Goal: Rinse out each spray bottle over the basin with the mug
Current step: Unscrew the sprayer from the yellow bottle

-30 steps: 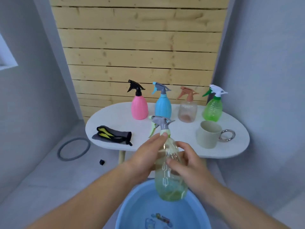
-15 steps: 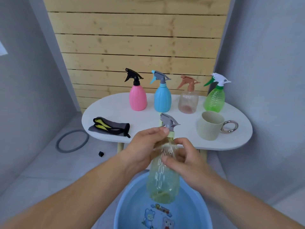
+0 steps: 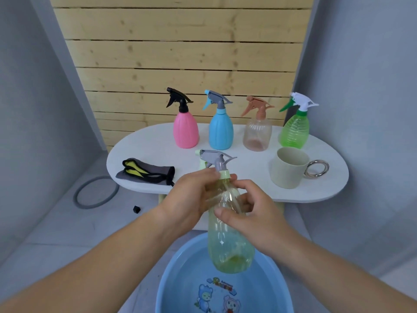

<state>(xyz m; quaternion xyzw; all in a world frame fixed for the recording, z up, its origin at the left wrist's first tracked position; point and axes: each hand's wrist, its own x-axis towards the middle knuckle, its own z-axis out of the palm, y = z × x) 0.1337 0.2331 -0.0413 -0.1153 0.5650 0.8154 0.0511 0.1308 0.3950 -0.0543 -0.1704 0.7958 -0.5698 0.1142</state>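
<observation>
Head view: the left grip [image 3: 191,197] is pinched by its fingertips on the pale green collar [image 3: 223,175] under the grey spray head [image 3: 214,158]. The right grip [image 3: 255,211] is wrapped round the shoulder of the clear yellowish spray bottle [image 3: 229,247], which is held upright at frame centre above the blue basin [image 3: 173,281] at the bottom edge. Unscrewing appears to be the step in hand. The body should be held fixed and only the collar turned, and squeezing of the thin wall is best avoided. The head should be lifted straight up so that any dip tube is cleared. The mug [image 3: 287,169] stands on the white tabletop [image 3: 144,145], right of centre, in front of a row of four other bottles [image 3: 220,132]
</observation>
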